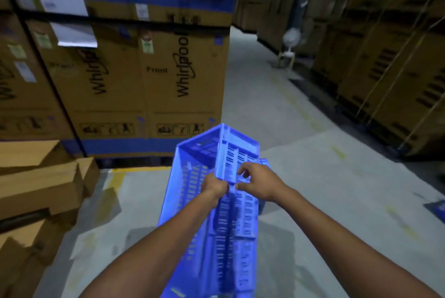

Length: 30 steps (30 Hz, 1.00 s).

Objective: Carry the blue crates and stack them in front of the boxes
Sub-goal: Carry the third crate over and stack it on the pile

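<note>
The blue crates (pixel 190 191), slotted-walled and tipped on edge, hang above the floor (pixel 305 177) at near centre. They seem to be two, pressed side by side, with one open mouth facing left. The left hand (pixel 214 188) has its fingers curled tight round a rim at the top of the pair. The right hand (pixel 258 183), just beside it, hooks its fingers into the slots of the neighbouring wall with the thumb underneath, so both hands are gripping the crates. Beyond them, at far left, stands a tall stack of Whirlpool boxes (pixel 154 76) with blue bands, paper labels and the word "Front". Plain brown cartons (pixel 41 184) are piled at near left. The grey concrete floor carries faded yellow lines. Across the aisle on the right, rows of strapped cardboard boxes (pixel 385 76) sit in dim light, with a white pedestal fan (pixel 291 37) far down the aisle.
</note>
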Each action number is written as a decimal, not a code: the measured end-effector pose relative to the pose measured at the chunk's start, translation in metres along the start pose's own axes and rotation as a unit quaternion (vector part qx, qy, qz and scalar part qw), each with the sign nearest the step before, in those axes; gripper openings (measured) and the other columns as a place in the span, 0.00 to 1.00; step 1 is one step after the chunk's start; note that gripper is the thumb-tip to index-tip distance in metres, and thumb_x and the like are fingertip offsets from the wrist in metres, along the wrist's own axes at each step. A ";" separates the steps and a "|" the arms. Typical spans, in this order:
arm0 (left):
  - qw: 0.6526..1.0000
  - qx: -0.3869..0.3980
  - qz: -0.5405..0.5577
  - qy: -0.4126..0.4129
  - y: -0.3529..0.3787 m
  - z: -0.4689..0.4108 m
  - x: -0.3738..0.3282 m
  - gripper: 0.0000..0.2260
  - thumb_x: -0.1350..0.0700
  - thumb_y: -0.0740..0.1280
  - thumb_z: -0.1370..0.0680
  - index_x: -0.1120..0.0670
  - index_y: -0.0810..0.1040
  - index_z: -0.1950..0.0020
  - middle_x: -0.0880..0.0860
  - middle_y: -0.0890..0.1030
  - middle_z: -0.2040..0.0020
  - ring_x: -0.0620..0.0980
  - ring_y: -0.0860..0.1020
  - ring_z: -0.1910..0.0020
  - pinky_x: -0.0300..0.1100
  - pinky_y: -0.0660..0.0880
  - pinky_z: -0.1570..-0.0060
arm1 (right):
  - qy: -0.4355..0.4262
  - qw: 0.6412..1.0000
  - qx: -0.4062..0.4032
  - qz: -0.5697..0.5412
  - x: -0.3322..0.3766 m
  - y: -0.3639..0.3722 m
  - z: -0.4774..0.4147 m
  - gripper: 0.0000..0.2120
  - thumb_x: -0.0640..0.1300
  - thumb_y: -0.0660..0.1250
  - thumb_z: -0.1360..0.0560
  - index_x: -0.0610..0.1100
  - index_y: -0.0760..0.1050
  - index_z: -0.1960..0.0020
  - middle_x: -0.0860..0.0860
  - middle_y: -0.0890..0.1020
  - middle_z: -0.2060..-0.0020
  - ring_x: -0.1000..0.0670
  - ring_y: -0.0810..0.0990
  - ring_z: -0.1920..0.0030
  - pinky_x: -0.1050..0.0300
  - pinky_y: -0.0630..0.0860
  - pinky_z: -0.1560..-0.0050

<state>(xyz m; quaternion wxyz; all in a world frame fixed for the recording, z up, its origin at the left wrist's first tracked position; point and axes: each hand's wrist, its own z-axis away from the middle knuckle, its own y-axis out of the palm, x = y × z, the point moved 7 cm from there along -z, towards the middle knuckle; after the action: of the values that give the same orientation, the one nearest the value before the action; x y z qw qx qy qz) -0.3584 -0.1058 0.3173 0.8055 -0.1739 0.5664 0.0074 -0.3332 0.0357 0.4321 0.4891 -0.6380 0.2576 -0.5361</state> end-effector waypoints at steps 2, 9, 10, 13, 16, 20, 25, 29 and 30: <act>0.991 0.022 -0.118 0.055 -0.010 0.002 -0.026 0.19 0.59 0.65 0.41 0.57 0.83 0.52 0.58 0.84 0.61 0.56 0.82 0.63 0.47 0.79 0.66 | -0.010 0.996 -0.018 0.082 0.002 -0.016 0.004 0.29 0.52 0.74 0.31 0.50 0.69 0.32 0.45 0.73 0.38 0.43 0.72 0.37 0.48 0.73 0.41; 0.850 0.154 -0.437 0.249 0.000 0.055 -0.128 0.07 0.60 0.67 0.33 0.52 0.76 0.56 0.55 0.83 0.55 0.53 0.82 0.54 0.43 0.75 0.62 | -0.065 0.939 -0.054 0.333 0.007 -0.049 0.022 0.51 0.60 0.77 0.36 0.50 0.53 0.22 0.43 0.55 0.23 0.42 0.52 0.22 0.37 0.49 0.25; 0.826 0.175 -0.466 0.264 0.007 0.065 -0.137 0.08 0.61 0.69 0.32 0.53 0.77 0.54 0.55 0.83 0.55 0.53 0.81 0.54 0.42 0.73 0.64 | -0.057 0.939 -0.034 0.338 0.004 -0.051 0.024 0.51 0.61 0.77 0.37 0.50 0.55 0.23 0.43 0.60 0.24 0.43 0.58 0.24 0.37 0.51 0.26; 0.781 0.276 -0.475 0.298 0.032 0.088 -0.153 0.10 0.66 0.68 0.33 0.58 0.81 0.54 0.56 0.85 0.60 0.53 0.84 0.61 0.42 0.78 0.67 | 0.002 0.966 0.050 0.254 -0.013 -0.063 0.034 0.45 0.63 0.79 0.41 0.51 0.65 0.29 0.47 0.77 0.36 0.44 0.76 0.37 0.48 0.70 0.40; 0.748 0.322 -0.487 0.316 0.055 0.107 -0.163 0.12 0.68 0.63 0.33 0.59 0.82 0.54 0.55 0.85 0.63 0.50 0.83 0.67 0.41 0.79 0.70 | 0.034 0.980 0.117 0.157 -0.030 -0.071 0.053 0.39 0.65 0.79 0.42 0.52 0.73 0.36 0.50 0.82 0.44 0.46 0.80 0.45 0.52 0.76 0.47; 0.720 0.356 -0.500 0.324 0.102 0.130 -0.172 0.10 0.68 0.63 0.33 0.59 0.81 0.57 0.53 0.83 0.68 0.45 0.79 0.73 0.37 0.74 0.74 | 0.079 0.979 0.161 0.093 -0.062 -0.086 0.079 0.23 0.62 0.78 0.37 0.46 0.79 0.53 0.50 0.83 0.57 0.48 0.81 0.55 0.57 0.76 0.55; 0.688 0.382 -0.511 0.346 0.175 0.152 -0.182 0.10 0.68 0.62 0.34 0.59 0.80 0.58 0.57 0.84 0.65 0.53 0.82 0.67 0.40 0.77 0.70 | 0.098 0.988 0.107 0.055 -0.124 -0.116 0.112 0.19 0.56 0.80 0.36 0.44 0.79 0.57 0.49 0.82 0.63 0.49 0.79 0.63 0.57 0.75 0.61; 0.672 0.346 -0.530 0.384 0.232 0.158 -0.209 0.05 0.62 0.69 0.35 0.56 0.79 0.61 0.53 0.82 0.67 0.50 0.78 0.69 0.42 0.75 0.69 | 0.110 0.991 0.042 0.068 -0.188 -0.153 0.139 0.18 0.57 0.79 0.37 0.45 0.79 0.58 0.51 0.81 0.68 0.49 0.80 0.64 0.56 0.75 0.60; 0.672 0.334 -0.534 0.390 0.245 0.158 -0.217 0.04 0.60 0.71 0.35 0.56 0.79 0.61 0.53 0.82 0.67 0.50 0.78 0.69 0.41 0.74 0.69 | 0.114 0.990 0.021 0.084 -0.204 -0.164 0.146 0.18 0.58 0.78 0.36 0.46 0.77 0.59 0.52 0.79 0.68 0.48 0.80 0.62 0.55 0.74 0.60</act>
<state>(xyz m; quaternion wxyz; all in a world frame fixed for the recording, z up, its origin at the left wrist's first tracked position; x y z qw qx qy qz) -0.3440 0.2100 0.4964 0.3823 -0.1532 0.6040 -0.6823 -0.2885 0.3246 0.4993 0.5135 -0.5383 0.3529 -0.5675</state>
